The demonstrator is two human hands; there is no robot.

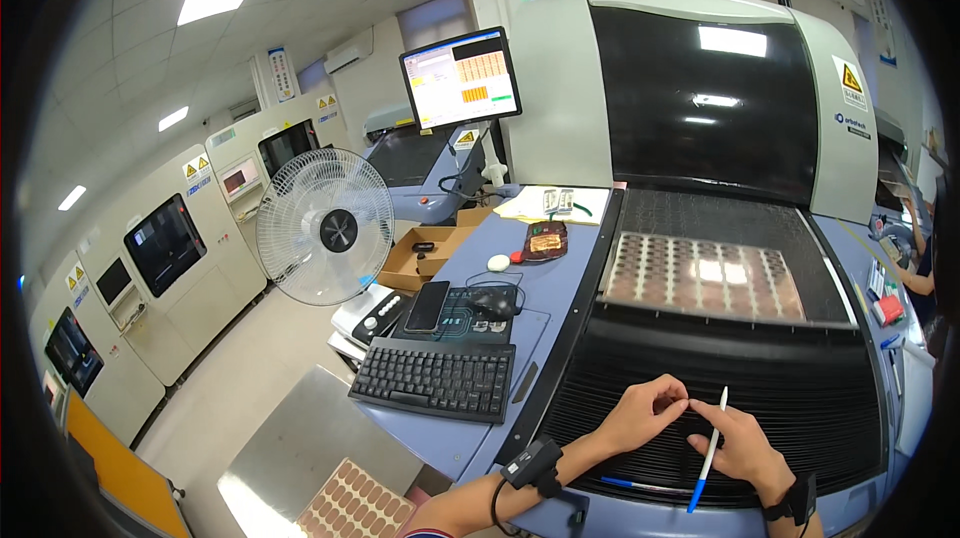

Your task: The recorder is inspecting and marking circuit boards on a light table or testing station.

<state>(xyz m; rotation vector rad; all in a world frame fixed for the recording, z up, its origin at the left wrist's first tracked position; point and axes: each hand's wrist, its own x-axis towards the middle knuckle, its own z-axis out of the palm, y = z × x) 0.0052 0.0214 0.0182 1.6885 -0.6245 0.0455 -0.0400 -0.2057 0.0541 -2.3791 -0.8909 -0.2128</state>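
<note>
My left hand [648, 414] and my right hand [742, 446] meet at the fingertips above the black ribbed cover [610, 378] at the machine's front. The left thumb and fingers are pinched together; anything between them is too small or hidden to make out. A white pen with a blue end [710, 453] is held slantwise in my right hand, its blue end pointing down toward me. Another blue pen [640, 485] lies on the cover's near edge. Beyond the hands, a panel with rows of copper-coloured shapes [700, 276] rests on the machine bed.
Left of the machine are a keyboard [435, 378], phone [428, 306], mouse [492, 302], monitor [462, 78] and fan [338, 228]. A second patterned panel [355, 504] lies on the metal table [300, 418] at lower left. At the far right another person's arm [915, 281] shows.
</note>
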